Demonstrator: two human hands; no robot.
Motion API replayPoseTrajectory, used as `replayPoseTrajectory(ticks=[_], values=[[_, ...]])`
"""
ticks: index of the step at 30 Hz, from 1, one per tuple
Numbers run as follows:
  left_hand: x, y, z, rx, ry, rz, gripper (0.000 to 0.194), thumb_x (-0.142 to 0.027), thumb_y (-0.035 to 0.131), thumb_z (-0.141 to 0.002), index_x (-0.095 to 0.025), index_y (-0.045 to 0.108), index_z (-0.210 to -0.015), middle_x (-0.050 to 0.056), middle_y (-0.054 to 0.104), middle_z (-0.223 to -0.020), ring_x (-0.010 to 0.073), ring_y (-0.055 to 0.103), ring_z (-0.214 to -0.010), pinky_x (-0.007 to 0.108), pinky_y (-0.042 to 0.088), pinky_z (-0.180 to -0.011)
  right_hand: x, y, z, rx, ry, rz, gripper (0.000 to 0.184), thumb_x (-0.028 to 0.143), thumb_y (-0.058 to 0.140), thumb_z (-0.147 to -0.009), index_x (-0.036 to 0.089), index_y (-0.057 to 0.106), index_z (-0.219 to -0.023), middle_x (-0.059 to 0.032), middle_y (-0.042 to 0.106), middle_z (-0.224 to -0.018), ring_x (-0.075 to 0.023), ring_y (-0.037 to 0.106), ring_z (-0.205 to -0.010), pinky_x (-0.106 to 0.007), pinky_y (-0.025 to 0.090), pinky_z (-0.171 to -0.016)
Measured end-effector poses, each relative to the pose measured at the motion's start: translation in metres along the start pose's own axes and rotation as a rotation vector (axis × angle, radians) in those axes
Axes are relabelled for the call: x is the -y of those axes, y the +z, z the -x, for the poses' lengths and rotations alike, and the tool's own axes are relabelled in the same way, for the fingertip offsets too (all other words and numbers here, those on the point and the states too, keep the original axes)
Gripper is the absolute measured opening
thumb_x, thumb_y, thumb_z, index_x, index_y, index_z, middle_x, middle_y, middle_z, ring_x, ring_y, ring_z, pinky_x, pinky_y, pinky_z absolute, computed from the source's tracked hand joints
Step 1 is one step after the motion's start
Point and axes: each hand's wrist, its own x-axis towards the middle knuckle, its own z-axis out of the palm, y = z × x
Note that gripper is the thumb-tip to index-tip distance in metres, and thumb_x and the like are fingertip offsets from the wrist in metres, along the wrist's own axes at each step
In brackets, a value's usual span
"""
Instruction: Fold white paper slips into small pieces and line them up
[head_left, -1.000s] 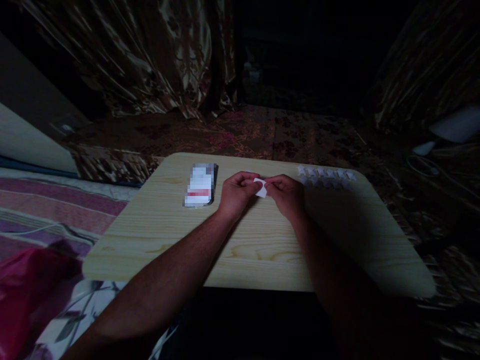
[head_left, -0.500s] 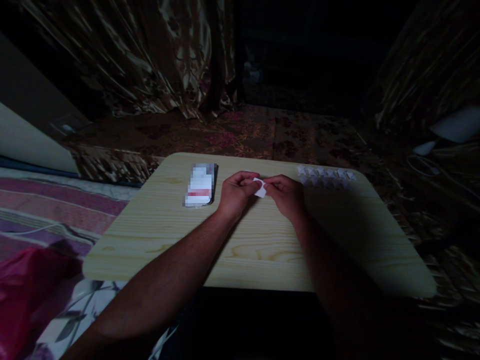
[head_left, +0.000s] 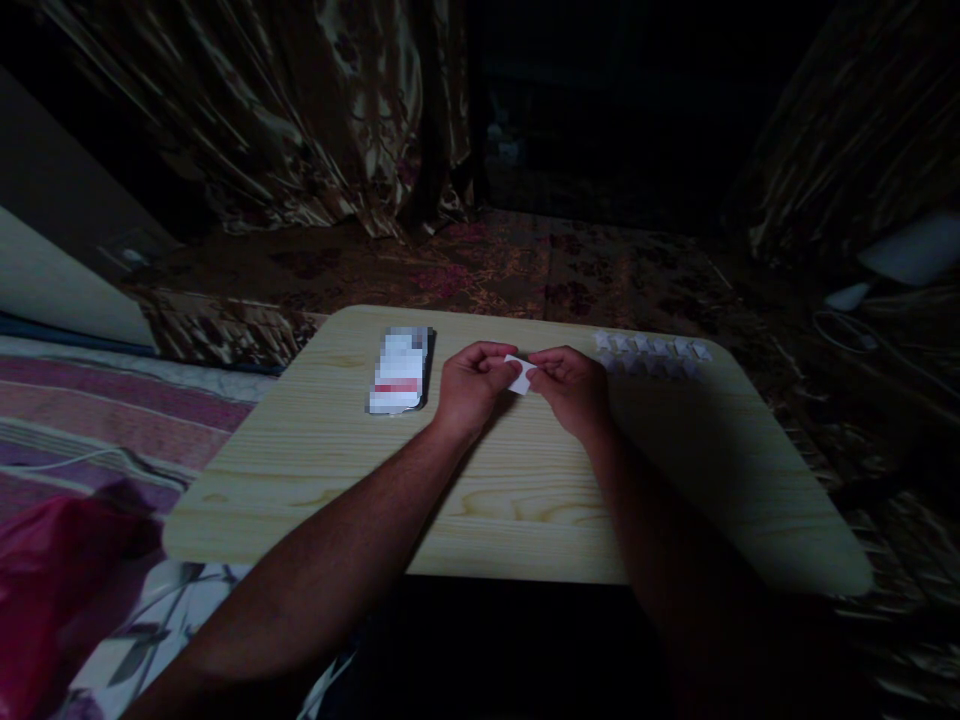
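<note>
A small white piece of paper is pinched between my two hands above the middle of the table. My left hand grips its left side, thumb on top and fingers behind. On the right side my right hand holds it in the same way, with the thumb near its edge. Fingers cover much of the paper, so its folds cannot be made out. Just beyond my right hand, several small white folded paper pieces stand in two rows near the table's far right corner.
A phone with a blurred screen lies left of my hands on the light wooden table. Patterned curtains hang behind. A striped bed cover and a red bag are on the left, a white lamp on the right.
My hands stay in nearly the same place. My right fingers have shifted slightly on the paper, and the paper's angle has changed a little.
</note>
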Motion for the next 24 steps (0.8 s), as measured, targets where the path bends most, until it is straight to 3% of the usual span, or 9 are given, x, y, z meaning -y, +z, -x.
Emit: replayPoseTrajectory(ticks=[24], values=[[0.0003,0.0006,0.0006,-0.026,-0.019,-0.006,0.031,-0.028,0.081,-0.060,-0.015,0.070,-0.085,0.002,0.067,-0.067,0.0114,0.059,-0.057,0.026,0.048,-0.059,0.0042,-0.0010,0.0031,-0.011,-0.052,0.153,0.013,0.031,0.065,-0.077,0.023,0.070,-0.085,-0.0008,0.073,-0.076,-0.0176,0.069,-0.071,-0.028,0.055,-0.066]])
